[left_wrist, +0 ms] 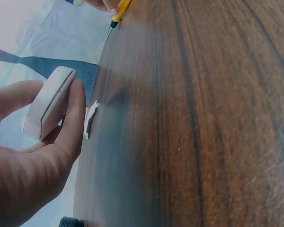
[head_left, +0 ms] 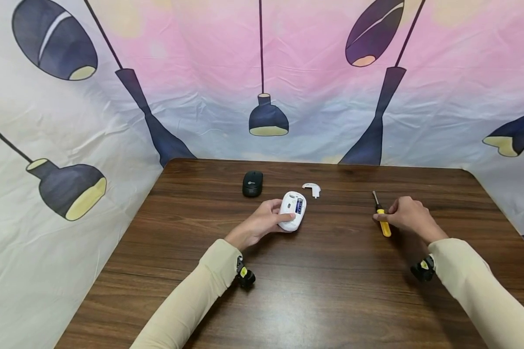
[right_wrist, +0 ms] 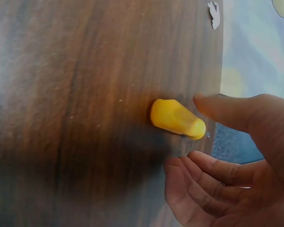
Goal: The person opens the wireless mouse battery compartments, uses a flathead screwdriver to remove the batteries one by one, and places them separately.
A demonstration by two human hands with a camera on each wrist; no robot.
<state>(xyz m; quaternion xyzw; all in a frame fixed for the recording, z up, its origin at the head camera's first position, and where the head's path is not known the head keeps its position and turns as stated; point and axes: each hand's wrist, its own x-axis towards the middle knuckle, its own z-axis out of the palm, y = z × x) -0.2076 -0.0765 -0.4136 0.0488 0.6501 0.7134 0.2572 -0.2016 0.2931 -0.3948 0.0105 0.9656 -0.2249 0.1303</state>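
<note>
My left hand (head_left: 262, 222) grips a white computer mouse (head_left: 298, 223), its underside turned up and thumb lying across it. The battery slot is uncovered, with a dark blue battery (head_left: 299, 206) inside. In the left wrist view, thumb and fingers hold the mouse (left_wrist: 49, 99) edge-on above the table. My right hand (head_left: 410, 217) is at a screwdriver (head_left: 383, 225) with a yellow handle, which lies on the table with its metal tip pointing away. In the right wrist view, the thumb and the loosely bent fingers stand either side of the yellow handle (right_wrist: 173, 116), with a gap between fingers and handle.
A black mouse (head_left: 253, 184) lies near the back of the brown wooden table (head_left: 332, 281). The curved white battery cover (head_left: 313, 188) rests just beyond the white mouse. A cloth with printed lamps (head_left: 268, 118) hangs behind the table.
</note>
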